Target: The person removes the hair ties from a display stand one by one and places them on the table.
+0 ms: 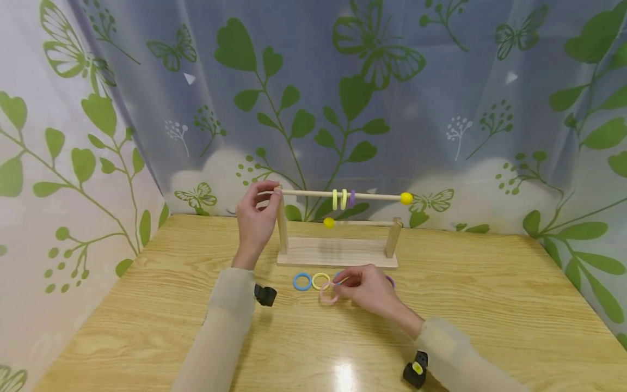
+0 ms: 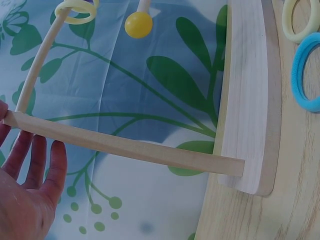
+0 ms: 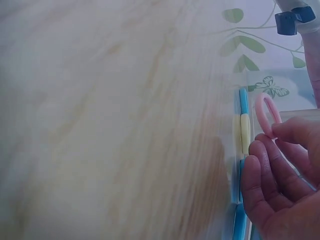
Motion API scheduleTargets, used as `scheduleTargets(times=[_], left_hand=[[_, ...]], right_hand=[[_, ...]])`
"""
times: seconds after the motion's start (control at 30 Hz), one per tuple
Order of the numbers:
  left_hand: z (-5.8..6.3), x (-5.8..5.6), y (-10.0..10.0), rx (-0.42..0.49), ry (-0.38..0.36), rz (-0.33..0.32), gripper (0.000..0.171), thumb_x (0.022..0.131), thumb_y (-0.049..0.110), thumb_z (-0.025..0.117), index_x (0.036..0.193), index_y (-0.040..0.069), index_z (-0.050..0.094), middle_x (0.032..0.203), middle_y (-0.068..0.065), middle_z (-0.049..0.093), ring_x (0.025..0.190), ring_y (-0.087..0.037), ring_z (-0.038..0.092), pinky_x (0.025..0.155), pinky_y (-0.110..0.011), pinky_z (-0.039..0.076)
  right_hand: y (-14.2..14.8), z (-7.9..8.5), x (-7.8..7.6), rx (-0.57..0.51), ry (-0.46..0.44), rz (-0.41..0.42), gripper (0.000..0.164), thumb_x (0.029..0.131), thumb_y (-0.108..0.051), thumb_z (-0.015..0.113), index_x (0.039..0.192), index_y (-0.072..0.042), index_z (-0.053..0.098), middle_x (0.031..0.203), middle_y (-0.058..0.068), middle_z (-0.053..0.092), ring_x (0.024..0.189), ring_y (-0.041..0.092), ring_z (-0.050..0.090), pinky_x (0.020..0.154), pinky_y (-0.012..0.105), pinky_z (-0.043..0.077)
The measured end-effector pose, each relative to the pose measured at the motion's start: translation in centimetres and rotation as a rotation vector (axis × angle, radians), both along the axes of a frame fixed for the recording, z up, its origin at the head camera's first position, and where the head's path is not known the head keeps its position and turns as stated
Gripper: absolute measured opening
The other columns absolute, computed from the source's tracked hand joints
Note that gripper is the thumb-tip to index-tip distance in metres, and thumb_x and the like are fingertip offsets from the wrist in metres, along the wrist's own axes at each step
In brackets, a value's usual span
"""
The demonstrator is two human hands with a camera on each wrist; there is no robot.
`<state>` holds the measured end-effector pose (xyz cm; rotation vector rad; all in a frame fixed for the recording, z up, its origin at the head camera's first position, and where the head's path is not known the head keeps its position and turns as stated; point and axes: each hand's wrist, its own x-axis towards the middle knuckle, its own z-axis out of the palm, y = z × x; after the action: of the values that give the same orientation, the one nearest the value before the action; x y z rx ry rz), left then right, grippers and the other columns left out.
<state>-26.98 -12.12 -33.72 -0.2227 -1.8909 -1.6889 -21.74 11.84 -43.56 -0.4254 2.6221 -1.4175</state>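
My left hand (image 1: 258,218) grips the top of the left post (image 1: 282,228) of a wooden stand (image 1: 338,252), thumb in front. From that post an upper rod (image 1: 308,193) runs right to a yellow ball (image 1: 406,198). Two pale yellow hair ties (image 1: 335,200) and a purple hair tie (image 1: 352,199) hang on it. Below, a shorter rod (image 1: 367,223) with a yellow ball tip reaches left from the right post. In front of the base, my right hand (image 1: 369,288) pinches a pink hair tie (image 3: 259,112) between thumb and fingertips, raised on edge in the right wrist view.
A blue hair tie (image 1: 295,282) and a yellow hair tie (image 1: 313,281) lie in a row before the base. Farther right, a purple one (image 1: 391,281) and more blue are partly hidden by my right hand. Behind the wooden table (image 1: 171,305) hangs a leaf-patterned curtain (image 1: 303,65).
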Motion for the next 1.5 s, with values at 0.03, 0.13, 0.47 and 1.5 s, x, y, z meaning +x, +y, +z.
scheduleTargets(times=[0.03,0.13,0.47,1.5], left_hand=[[0.0,0.0,0.0,-0.001,0.000,0.000,0.020,0.100,0.006,0.063,0.115,-0.005,0.068,0.112,-0.025,0.067,0.100,-0.035,0.065,0.070,-0.010,0.050],[0.0,0.0,0.0,0.000,0.002,-0.001,0.019,0.100,0.006,0.063,0.115,-0.005,0.068,0.112,-0.025,0.067,0.100,-0.035,0.065,0.070,-0.009,0.050],[-0.1,-0.1,0.0,-0.008,0.001,0.007,0.020,0.100,0.007,0.063,0.116,-0.004,0.068,0.112,-0.024,0.067,0.099,-0.033,0.065,0.070,-0.010,0.050],[-0.1,-0.1,0.0,-0.005,0.005,-0.002,0.020,0.099,0.005,0.063,0.115,-0.006,0.067,0.112,-0.026,0.066,0.101,-0.039,0.066,0.070,-0.009,0.050]], right_hand=[[-0.1,0.0,0.0,-0.003,-0.005,0.006,0.010,0.088,-0.017,0.078,0.097,-0.012,0.080,0.083,0.002,0.079,0.071,0.008,0.068,0.055,0.020,0.045],[-0.4,-0.1,0.0,-0.022,-0.024,0.022,0.011,0.088,-0.016,0.079,0.098,-0.011,0.079,0.084,0.003,0.079,0.070,0.009,0.068,0.054,0.021,0.048],[-1.4,-0.4,-0.2,-0.027,-0.036,0.020,0.009,0.086,-0.018,0.081,0.094,-0.014,0.080,0.081,0.001,0.078,0.062,0.011,0.065,0.052,0.024,0.052],[-2.0,-0.7,-0.4,-0.012,0.077,0.088,0.006,0.085,-0.010,0.080,0.090,-0.008,0.079,0.083,0.002,0.077,0.073,0.006,0.064,0.063,0.019,0.051]])
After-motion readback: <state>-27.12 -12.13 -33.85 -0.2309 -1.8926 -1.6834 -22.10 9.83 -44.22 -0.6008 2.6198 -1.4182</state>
